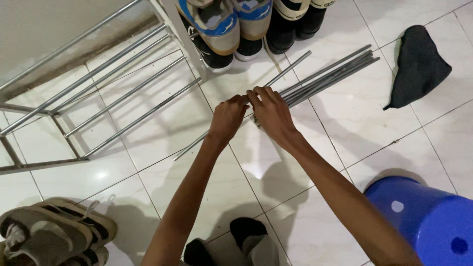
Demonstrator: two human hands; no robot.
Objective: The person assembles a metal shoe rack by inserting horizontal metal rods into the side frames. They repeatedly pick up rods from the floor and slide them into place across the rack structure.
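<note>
Head view shows our left hand (227,118) and right hand (270,112) both closed on one metal rod (290,65) at frame centre, best kept level beside the rod bundle (335,74) on the floor.

Thin grey metal rods (329,75) lie bundled on the white tile floor (374,123) — angled diagonally, near ends gathered.

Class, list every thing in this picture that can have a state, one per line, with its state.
Left hand: closed on a thin grey metal rod.
Right hand: gripping the bundle of grey metal rods at its near end.
Bundle: lying on the white tiled floor.
Steel shoe rack frame: tipped over, its near rails bare.
Blue plastic stool: standing upright.
Black cloth: crumpled on floor.
</note>
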